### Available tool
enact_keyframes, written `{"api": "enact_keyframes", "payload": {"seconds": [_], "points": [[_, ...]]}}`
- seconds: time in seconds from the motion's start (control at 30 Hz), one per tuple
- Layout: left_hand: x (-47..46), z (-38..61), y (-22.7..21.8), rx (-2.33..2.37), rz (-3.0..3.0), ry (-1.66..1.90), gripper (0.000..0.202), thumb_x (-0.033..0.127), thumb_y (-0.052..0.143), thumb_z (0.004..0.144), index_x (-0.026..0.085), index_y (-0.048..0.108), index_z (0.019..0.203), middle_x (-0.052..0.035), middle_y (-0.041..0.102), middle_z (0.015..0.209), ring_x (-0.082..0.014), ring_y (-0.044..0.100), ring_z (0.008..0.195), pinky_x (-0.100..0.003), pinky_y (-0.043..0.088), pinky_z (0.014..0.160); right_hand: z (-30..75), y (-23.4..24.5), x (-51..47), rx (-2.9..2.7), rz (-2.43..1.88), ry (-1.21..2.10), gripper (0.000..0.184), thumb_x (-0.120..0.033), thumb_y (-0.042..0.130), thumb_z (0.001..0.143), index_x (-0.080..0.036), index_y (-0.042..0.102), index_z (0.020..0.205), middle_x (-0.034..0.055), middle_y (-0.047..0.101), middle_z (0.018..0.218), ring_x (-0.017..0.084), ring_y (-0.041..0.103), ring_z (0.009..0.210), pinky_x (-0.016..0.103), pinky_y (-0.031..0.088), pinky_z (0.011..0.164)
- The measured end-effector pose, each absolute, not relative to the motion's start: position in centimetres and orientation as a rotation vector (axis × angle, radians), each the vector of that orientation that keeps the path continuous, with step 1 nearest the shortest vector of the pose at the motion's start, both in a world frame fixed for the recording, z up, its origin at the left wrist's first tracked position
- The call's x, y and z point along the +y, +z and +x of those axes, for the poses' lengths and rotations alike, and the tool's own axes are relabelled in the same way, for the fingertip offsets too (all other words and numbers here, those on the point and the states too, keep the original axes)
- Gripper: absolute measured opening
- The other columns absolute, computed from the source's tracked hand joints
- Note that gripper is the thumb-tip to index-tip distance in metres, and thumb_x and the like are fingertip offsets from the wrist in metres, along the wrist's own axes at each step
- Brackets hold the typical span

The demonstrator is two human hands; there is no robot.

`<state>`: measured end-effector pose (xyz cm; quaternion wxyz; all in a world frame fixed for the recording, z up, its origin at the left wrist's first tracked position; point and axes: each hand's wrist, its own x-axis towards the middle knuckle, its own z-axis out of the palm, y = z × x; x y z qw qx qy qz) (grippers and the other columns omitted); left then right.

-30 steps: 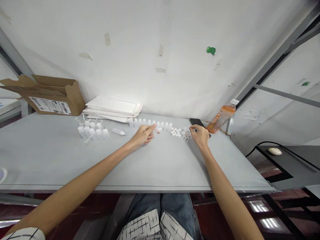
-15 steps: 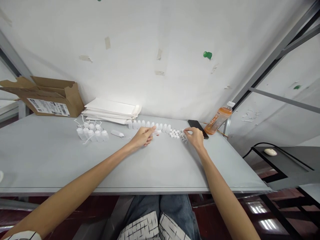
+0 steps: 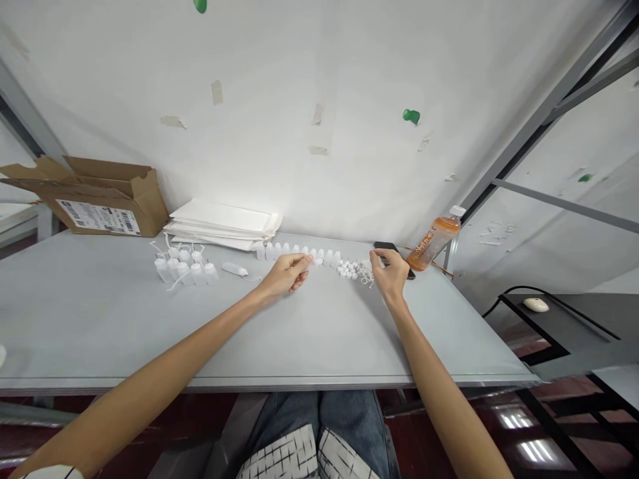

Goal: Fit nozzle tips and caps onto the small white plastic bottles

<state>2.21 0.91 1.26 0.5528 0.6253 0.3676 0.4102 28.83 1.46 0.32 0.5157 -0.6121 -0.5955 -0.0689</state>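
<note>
What looks like a little white bottle [image 3: 317, 261] is pinched in the left hand [image 3: 289, 275], near a bottle row [image 3: 270, 251]. It's probably light and squashy; hold its sides gently. The right hand [image 3: 391, 271] is curled beside white strings [image 3: 367, 274]; I can't tell if it's holding any.

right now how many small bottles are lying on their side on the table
1: a small bottle, between the standing bottles and the left hand, not counting the small white thing it holds. Others may be hidden behind that hand.
</note>
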Motion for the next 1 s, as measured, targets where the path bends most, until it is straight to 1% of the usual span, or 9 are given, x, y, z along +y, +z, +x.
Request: {"api": "enact_keyframes", "payload": {"seconds": [0.13,0.2,0.33,0.47,0.63,0.7,0.8,0.9,1.0], "points": [[1.1,2.3,1.1,0.88,1.469,0.982,0.038,0.053,0.061,0.086,0.016,0.062,0.092,0.0029,0.05,0.07,-0.0052,0.044,0.043,-0.019,0.032,0.037,25.1,1.3,0.7,-1.523,-1.241,0.018,0.023,-0.035,0.053,0.086,-0.02,0.07,0.08,0.0072,0.074,0.085,0.02,0.067,0.08,0.031,0.056,0.066],[1.2,2.2,1.2,0.898,1.475,0.994,0.039,0.051,0.062,0.085,0.015,0.064,0.1,0.0019,0.052,0.073,-0.0059,0.046,0.044,-0.019,0.034,0.037,23.1,1.7,0.7,-1.608,-1.158,0.12,0.021,-0.034,0.056,0.086,-0.02,0.071,0.082,0.0061,0.074,0.085,0.019,0.068,0.079,0.029,0.055,0.063],[1.4,1.9,1.5,0.9,1.507,1.02,0.041,0.047,0.064,0.084,0.014,0.063,0.108,-0.001,0.058,0.079,-0.0078,0.052,0.049,-0.02,0.038,0.039,19.9,1.9,1.0,-1.719,-1.079,0.314,0.018,-0.032,0.059,0.086,-0.02,0.072,0.086,0.0049,0.075,0.087,0.018,0.07,0.08,0.027,0.053,0.062],[1.6,1.5,1.8,0.904,1.555,1.033,0.042,0.047,0.067,0.081,0.015,0.06,0.107,-0.003,0.062,0.084,-0.0096,0.058,0.051,-0.02,0.039,0.039,19.0,1.9,1.1,-1.679,-1.112,0.419,0.019,-0.036,0.063,0.084,-0.02,0.072,0.09,0.0047,0.076,0.088,0.018,0.07,0.081,0.026,0.053,0.062],[1.5,1.3,2.0,0.907,1.6,1.049,0.044,0.049,0.076,0.073,0.017,0.054,0.093,-0.0047,0.065,0.09,-0.0125,0.065,0.053,-0.02,0.04,0.039,19.0,1.9,0.9,-1.57,-1.088,0.59,0.024,-0.041,0.067,0.081,-0.019,0.072,0.091,0.0062,0.075,0.092,0.02,0.07,0.083,0.026,0.053,0.057],[1.5,1.3,2.1,0.898,1.625,1.051,0.042,0.05,0.076,0.074,0.017,0.055,0.09,-0.0057,0.066,0.092,-0.0141,0.067,0.057,-0.019,0.04,0.04,19.1,1.9,0.9,-1.525,-1.075,0.619,0.026,-0.041,0.068,0.08,-0.019,0.072,0.092,0.0062,0.075,0.091,0.019,0.069,0.081,0.027,0.054,0.057],[1.6,0.9,2.4,0.929,1.733,1.05,0.034,0.049,0.069,0.08,0.017,0.061,0.089,-0.0076,0.068,0.096,-0.0158,0.07,0.063,-0.021,0.043,0.044,19.7,2.0,1.1,-1.485,-1.089,0.538,0.025,-0.04,0.065,0.081,-0.019,0.072,0.092,0.0057,0.074,0.089,0.018,0.069,0.079,0.028,0.055,0.06],[1.9,0.0,2.9,1.089,1.982,1.091,0.026,0.043,0.063,0.084,0.017,0.067,0.084,-0.0061,0.071,0.089,-0.0153,0.069,0.063,-0.023,0.047,0.054,21.4,2.2,1.6,-1.5,-1.162,0.258,0.021,-0.035,0.061,0.082,-0.019,0.072,0.09,0.0055,0.074,0.087,0.019,0.068,0.078,0.029,0.053,0.062],[2.5,-1.3,3.4,1.247,2.214,1.137,0.022,0.038,0.059,0.086,0.019,0.069,0.083,-0.0047,0.073,0.084,-0.0158,0.067,0.067,-0.024,0.046,0.061,23.3,2.0,2.0,-1.593,-1.273,-0.013,0.019,-0.03,0.057,0.083,-0.019,0.072,0.088,0.0056,0.073,0.084,0.019,0.067,0.078,0.03,0.051,0.064]]}}
